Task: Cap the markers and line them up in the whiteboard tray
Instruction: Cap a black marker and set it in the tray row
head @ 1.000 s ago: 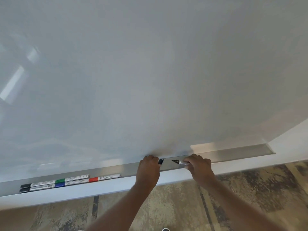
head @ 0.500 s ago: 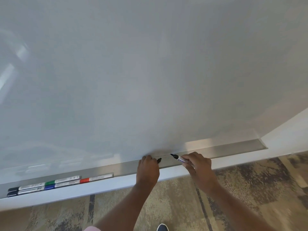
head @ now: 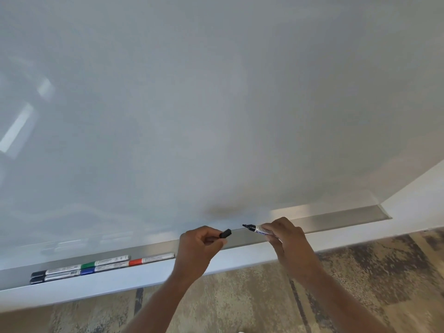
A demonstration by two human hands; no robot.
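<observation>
My left hand (head: 197, 246) pinches a black cap (head: 225, 233) just above the grey metal whiteboard tray (head: 336, 218). My right hand (head: 286, 239) grips an uncapped black marker (head: 255, 228) with its tip pointing left at the cap. A small gap separates tip and cap. At the tray's left end lie several capped markers in two rows: black-capped ones (head: 38, 277), a green one (head: 105, 262), a blue one (head: 101, 269) and a red one (head: 151, 259).
The large blank whiteboard (head: 216, 104) fills most of the view. A white ledge (head: 120, 282) runs below the tray. A white wall (head: 418, 193) stands at the right. Patterned carpet (head: 240, 299) lies below.
Both hands have lifted slightly off the tray. The cap now sticks out clearly from my left fingers, and the marker tip has come a little closer to it.
</observation>
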